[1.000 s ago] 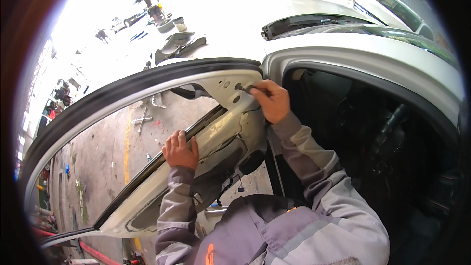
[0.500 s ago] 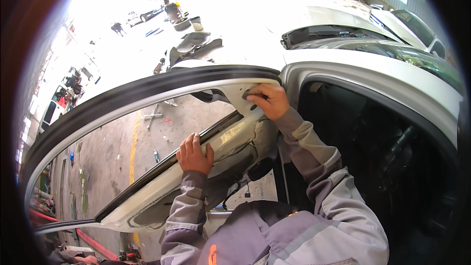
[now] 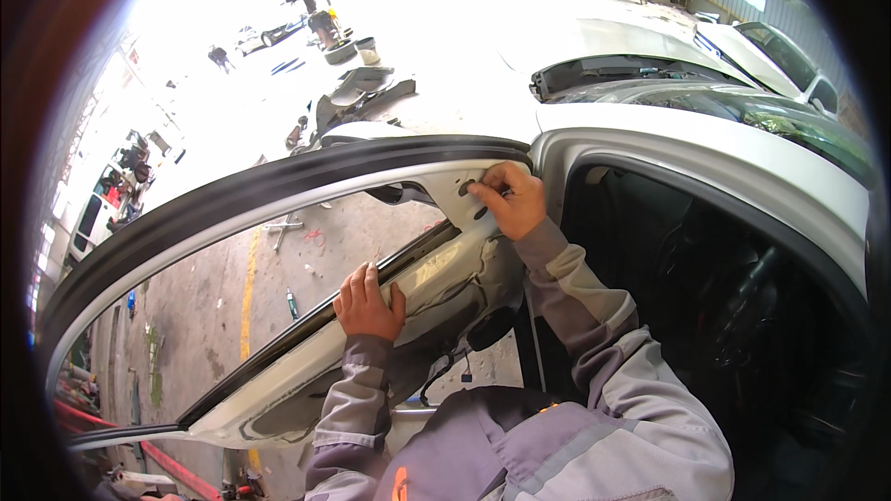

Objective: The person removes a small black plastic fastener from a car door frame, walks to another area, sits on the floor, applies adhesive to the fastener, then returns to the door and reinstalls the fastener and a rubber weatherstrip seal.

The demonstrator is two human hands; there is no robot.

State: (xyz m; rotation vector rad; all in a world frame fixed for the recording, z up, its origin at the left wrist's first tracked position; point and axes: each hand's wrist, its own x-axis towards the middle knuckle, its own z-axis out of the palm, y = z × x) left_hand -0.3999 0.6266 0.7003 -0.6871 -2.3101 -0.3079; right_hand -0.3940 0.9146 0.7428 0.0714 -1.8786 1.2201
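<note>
A white car door [image 3: 422,280] stands swung out, its inner side bare of trim, with black frame seals and an empty-looking window opening. My left hand [image 3: 368,304] lies on the black window sill [image 3: 278,345], fingers stretched across it and thumb apart. At the door's front upper corner, my right hand [image 3: 513,201] is closed in a pinch beside a hole in the white corner plate [image 3: 453,184]. Whatever its fingertips hold, if anything, is too small and hidden to make out. Past that corner, part of the dark side mirror [image 3: 401,193] shows through the opening.
To the right is the car's dark interior [image 3: 733,288] behind the white door pillar [image 3: 549,162]. A loose wire with a connector [image 3: 467,377] hangs below the door. Beyond the door, dark body panels [image 3: 357,97] and a bucket [image 3: 368,50] stand on the floor.
My right hand's fingertips have shifted slightly, and the hole beside them shows more plainly. My left hand stays on the sill. The view has tilted a little.
</note>
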